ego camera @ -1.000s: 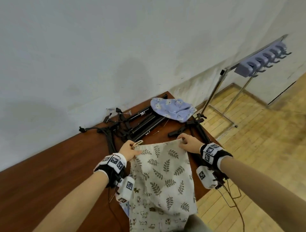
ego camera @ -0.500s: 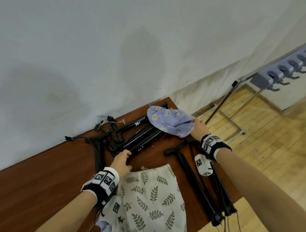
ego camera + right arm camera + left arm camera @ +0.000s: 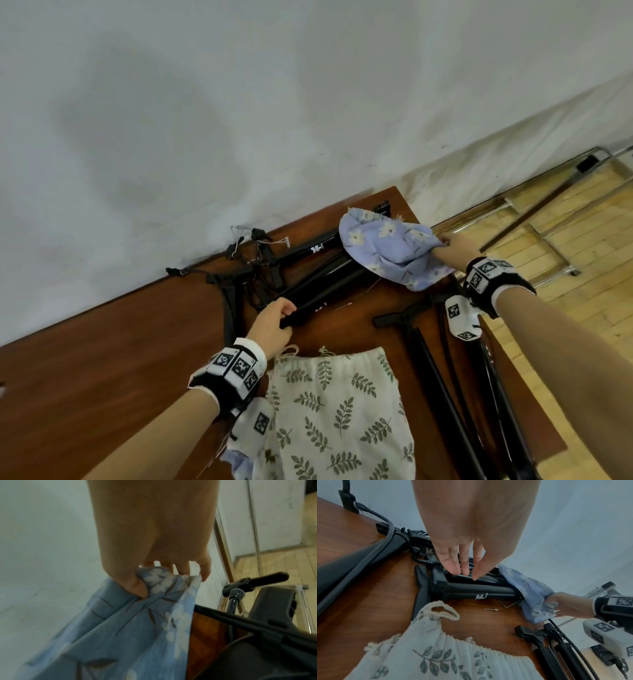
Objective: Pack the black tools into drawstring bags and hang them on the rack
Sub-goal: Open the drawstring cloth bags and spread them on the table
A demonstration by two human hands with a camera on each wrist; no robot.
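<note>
Several black folding tools (image 3: 318,270) lie bundled by the wall on the brown table (image 3: 102,359). My left hand (image 3: 286,318) reaches over them, and its thumb and fingers close on the near end of one black tube (image 3: 471,576). Thumb and fingers of my right hand (image 3: 445,241) pinch the edge of the blue flowered drawstring bag (image 3: 387,246), which drapes over the far ends of the tools. The pinch is plain in the right wrist view, where the hand (image 3: 154,580) holds the blue bag (image 3: 137,628). A white leaf-print bag (image 3: 339,404) lies flat near me.
More black tools (image 3: 438,377) lie along the table's right edge. A small metal pin (image 3: 343,306) lies loose between the bags. The metal legs of the rack (image 3: 534,212) stand on the wooden floor to the right. The wall runs close behind the table.
Both hands let go of the leaf-print bag. The left hand moved forward onto a black tube. The right hand reached the blue bag and took hold of its edge.
</note>
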